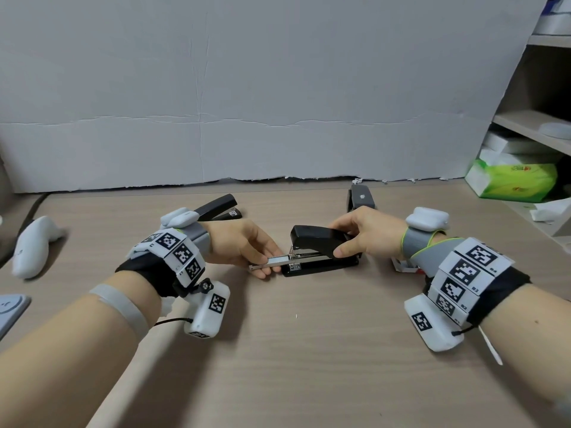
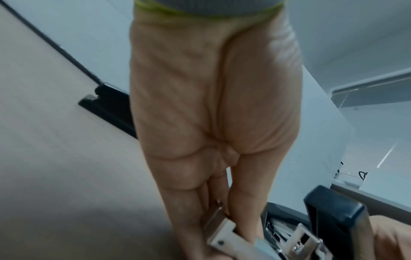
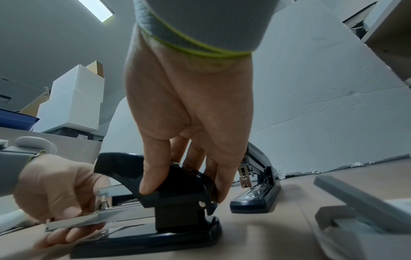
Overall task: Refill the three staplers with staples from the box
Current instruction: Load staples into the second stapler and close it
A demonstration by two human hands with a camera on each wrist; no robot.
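Note:
A black stapler [image 1: 321, 253] stands mid-table with its silver staple tray [image 1: 270, 262] slid out to the left. My left hand [image 1: 269, 260] pinches that tray, thumb on top and fingers beneath; the left wrist view shows the tray [image 2: 220, 234] at my fingertips. My right hand [image 1: 336, 239] grips the stapler's top cover [image 3: 177, 186], thumb on the near side and fingers on the far side. A second stapler [image 1: 221, 208] lies open at the back left. The third [image 1: 360, 196] stands at the back right. A red and white small box [image 1: 404, 267] peeks out under my right wrist.
A white controller [image 1: 34, 245] lies at the left, and a grey device [image 1: 12, 307] sits at the left edge. A green tissue pack [image 1: 513, 180] and shelves [image 1: 534, 125] stand at the right. Grey cardboard [image 1: 247, 103] walls the table's back. A pale wooden rod [image 1: 148, 359] runs under my left forearm.

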